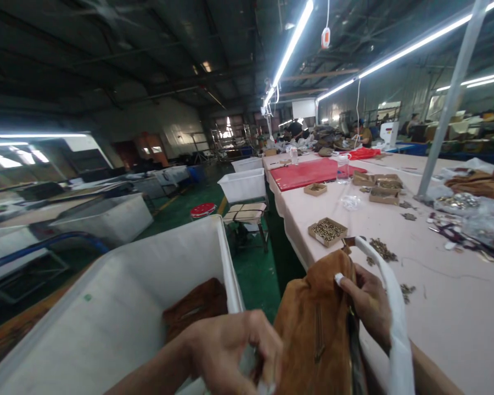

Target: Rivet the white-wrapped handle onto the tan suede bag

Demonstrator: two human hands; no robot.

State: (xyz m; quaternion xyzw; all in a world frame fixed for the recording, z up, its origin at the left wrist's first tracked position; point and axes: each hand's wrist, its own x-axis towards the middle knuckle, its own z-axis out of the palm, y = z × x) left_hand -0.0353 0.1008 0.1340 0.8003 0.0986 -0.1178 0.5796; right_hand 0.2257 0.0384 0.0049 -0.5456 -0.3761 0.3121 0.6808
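A brown suede bag [313, 329] with a zip slit on its front hangs at the table's near edge. My right hand [370, 299] grips its upper edge, thumb on the front and fingers behind. A white-wrapped handle [397, 323] arches from the bag past my right wrist. Left of the bag is my left hand [234, 351], its fingers curled and slightly blurred; whatever they may hold is hidden. White coverings show on a fingertip of each hand. Another brown suede piece [197, 304] lies in the white tub [140, 274] beyond my left hand.
On the pale-covered table [448, 318] are a box of brass-coloured studs [327, 231], loose metal parts [382, 250], more cardboard boxes [385, 195] and a red sheet [307, 174]. A metal post [448, 104] rises at right. A stool [245, 213] stands on the green floor.
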